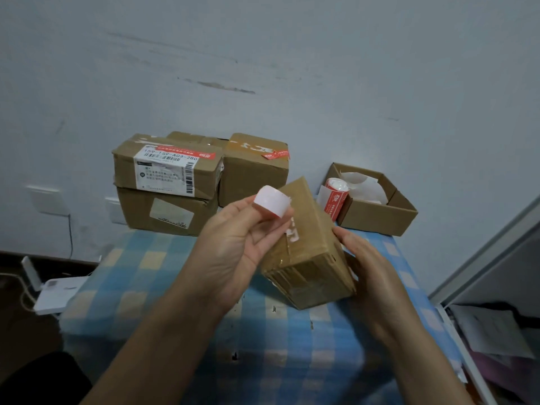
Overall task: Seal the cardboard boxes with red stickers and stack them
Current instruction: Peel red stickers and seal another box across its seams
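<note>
A small brown cardboard box (309, 252) lies tilted on the blue checked cloth (163, 276) in the middle. My right hand (365, 258) rests against its right side with fingers fairly straight. My left hand (242, 238) pinches a curled sticker (273, 203), white backing outward with a red edge, just above the box's left end. Behind, two boxes (166, 182) are stacked at the left, the upper one carrying a red sticker (187, 151). Beside them stands another box (254, 171) with a red sticker (276, 154) on top.
An open cardboard tray (377, 211) at the back right holds white backing paper, with a roll of red stickers (336, 197) leaning on its left side. A wall stands close behind. White devices and cables (52, 293) lie on the floor at left. A cabinet edge (479, 258) rises at right.
</note>
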